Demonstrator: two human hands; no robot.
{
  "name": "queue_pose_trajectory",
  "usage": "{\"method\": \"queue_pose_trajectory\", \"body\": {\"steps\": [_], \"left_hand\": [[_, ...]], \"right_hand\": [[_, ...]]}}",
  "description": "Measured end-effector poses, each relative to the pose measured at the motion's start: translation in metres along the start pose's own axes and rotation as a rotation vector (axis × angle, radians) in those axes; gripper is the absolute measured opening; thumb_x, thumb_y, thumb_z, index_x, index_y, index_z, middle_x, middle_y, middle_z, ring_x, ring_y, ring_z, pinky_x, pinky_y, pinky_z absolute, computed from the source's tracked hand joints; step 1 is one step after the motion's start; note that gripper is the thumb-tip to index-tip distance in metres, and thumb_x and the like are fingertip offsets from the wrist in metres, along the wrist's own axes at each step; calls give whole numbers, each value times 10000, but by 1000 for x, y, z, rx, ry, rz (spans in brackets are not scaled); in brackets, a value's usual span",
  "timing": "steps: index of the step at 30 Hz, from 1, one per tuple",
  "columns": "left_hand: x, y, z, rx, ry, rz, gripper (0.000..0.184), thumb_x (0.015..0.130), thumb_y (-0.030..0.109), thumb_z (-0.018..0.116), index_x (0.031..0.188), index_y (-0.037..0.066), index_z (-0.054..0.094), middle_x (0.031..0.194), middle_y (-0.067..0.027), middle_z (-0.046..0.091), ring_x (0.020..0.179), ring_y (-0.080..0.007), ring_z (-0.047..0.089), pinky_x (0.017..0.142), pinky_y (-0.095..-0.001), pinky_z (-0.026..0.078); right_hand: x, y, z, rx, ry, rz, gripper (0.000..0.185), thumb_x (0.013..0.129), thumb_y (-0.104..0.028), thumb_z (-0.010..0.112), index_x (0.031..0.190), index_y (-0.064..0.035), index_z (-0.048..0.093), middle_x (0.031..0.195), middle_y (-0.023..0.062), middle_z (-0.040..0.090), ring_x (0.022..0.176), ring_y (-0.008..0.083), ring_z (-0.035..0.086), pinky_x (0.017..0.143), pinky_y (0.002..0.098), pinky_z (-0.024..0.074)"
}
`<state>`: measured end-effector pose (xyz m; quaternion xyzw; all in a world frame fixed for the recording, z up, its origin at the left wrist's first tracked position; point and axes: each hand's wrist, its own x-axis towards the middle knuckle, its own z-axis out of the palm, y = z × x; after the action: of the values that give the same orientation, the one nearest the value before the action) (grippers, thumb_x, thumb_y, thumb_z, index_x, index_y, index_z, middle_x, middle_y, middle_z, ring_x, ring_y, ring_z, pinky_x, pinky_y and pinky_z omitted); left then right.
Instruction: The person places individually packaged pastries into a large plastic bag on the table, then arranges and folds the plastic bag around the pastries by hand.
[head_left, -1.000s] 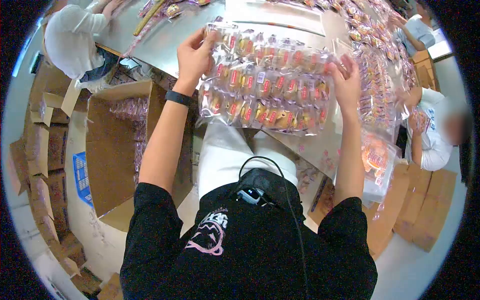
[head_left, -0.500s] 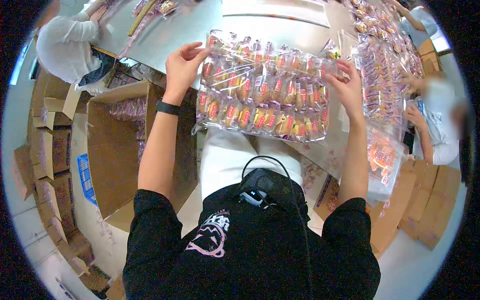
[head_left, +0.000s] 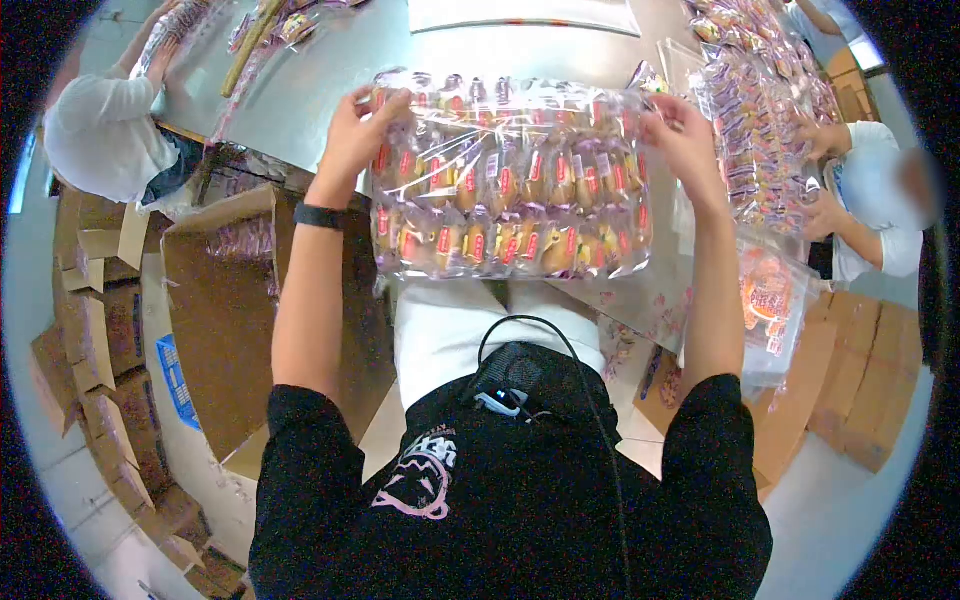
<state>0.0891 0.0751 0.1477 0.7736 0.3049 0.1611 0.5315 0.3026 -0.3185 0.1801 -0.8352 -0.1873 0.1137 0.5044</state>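
Note:
A large clear plastic bag (head_left: 515,180) full of small wrapped pastries lies in front of me at the table's near edge, above my lap. The pastries sit in three rows, in purple-edged wrappers with red labels. My left hand (head_left: 362,140), a black band on its wrist, is closed on the bag's upper left corner. At the upper right corner, my right hand (head_left: 685,145) pinches the plastic between thumb and fingers. The film over the top row is creased and shiny.
Left of me stands an open cardboard box (head_left: 225,330) with wrapped packs inside. More wrapped pastries (head_left: 745,150) cover the table's right side, where a co-worker (head_left: 865,200) handles them. Another person (head_left: 110,130) works at the left. Flat printed bags (head_left: 770,300) lie at right.
The bag and both my hands have shifted slightly left, and the film's upper edge now lies flatter over the top row. The right co-worker's hands have moved a little.

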Motion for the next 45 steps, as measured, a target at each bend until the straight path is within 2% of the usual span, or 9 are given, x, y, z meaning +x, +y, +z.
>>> {"method": "queue_pose_trajectory", "body": {"steps": [8, 9, 10, 15, 20, 27, 30, 37, 45], "left_hand": [[-212, -3, 7, -603, 397, -253, 356, 918, 245, 747, 1129, 102, 499, 997, -5, 590, 859, -97, 581, 625, -250, 492], [-240, 11, 16, -737, 471, -388, 368, 931, 227, 726, 1206, 93, 520, 1101, -25, 636, 948, -148, 636, 720, -312, 558], [-261, 10, 17, -786, 388, -415, 391, 956, 232, 693, 1292, 104, 540, 1211, -36, 652, 1047, -183, 652, 781, -355, 576], [-335, -2, 42, -1009, 221, -549, 507, 971, 158, 664, 1426, 102, 447, 1332, -74, 589, 1175, -202, 597, 940, -457, 546], [-351, -28, 51, -1296, -174, -382, 672, 952, 223, 658, 1502, 82, 299, 1449, -136, 490, 1292, -359, 538, 1062, -567, 464], [-302, 42, 134, -657, -685, -363, 589, 1023, 318, 594, 1469, 14, 360, 1198, -165, 677, 1052, -284, 688, 847, -382, 567], [-263, 76, 132, 129, -1161, 144, 457, 1007, 341, 601, 1352, 46, 542, 1048, -185, 717, 915, -333, 704, 751, -394, 568], [-167, 107, 69, 294, -175, 924, 280, 881, 202, 724, 1134, 84, 716, 1074, -131, 728, 956, -328, 681, 832, -400, 542], [-95, 86, 166, 890, -383, 942, 608, 1013, 639, 373, 1548, 350, 396, 1643, -46, 331, 1508, -334, 302, 1090, -824, 126]], "right_hand": [[124, -92, 179, 58, 161, -732, 353, 781, -76, 762, 1091, -17, 605, 968, 109, 656, 762, 187, 621, 687, 326, 528], [103, -131, 189, 171, -157, -531, 372, 767, -42, 725, 1117, -6, 602, 995, 142, 648, 825, 239, 625, 738, 365, 526], [79, -170, 196, 272, -476, -317, 399, 754, -7, 689, 1143, 6, 600, 1021, 174, 640, 889, 290, 630, 789, 404, 524], [67, -190, 311, 74, -505, -1076, 425, 793, 12, 585, 1218, -4, 566, 1076, 263, 598, 1010, 423, 590, 843, 455, 511], [-27, -185, 239, -324, -366, -871, 516, 821, -101, 675, 1309, -18, 528, 1313, 256, 540, 1216, 461, 532, 1031, 488, 448], [-163, -102, 85, -728, -144, -619, 473, 898, -282, 721, 1276, -16, 621, 1217, 189, 613, 1124, 371, 582, 956, 445, 469], [-178, -79, 50, -736, -66, -507, 401, 896, -245, 720, 1225, -27, 649, 1189, 178, 618, 1117, 370, 578, 961, 446, 460], [-149, -63, 17, -534, -254, -499, 147, 890, -152, 690, 961, -34, 638, 995, 142, 621, 962, 356, 580, 865, 458, 465], [-145, -43, 31, -604, -117, -678, 168, 806, -33, 652, 957, -28, 578, 893, 143, 583, 891, 349, 582, 788, 440, 488]]}}
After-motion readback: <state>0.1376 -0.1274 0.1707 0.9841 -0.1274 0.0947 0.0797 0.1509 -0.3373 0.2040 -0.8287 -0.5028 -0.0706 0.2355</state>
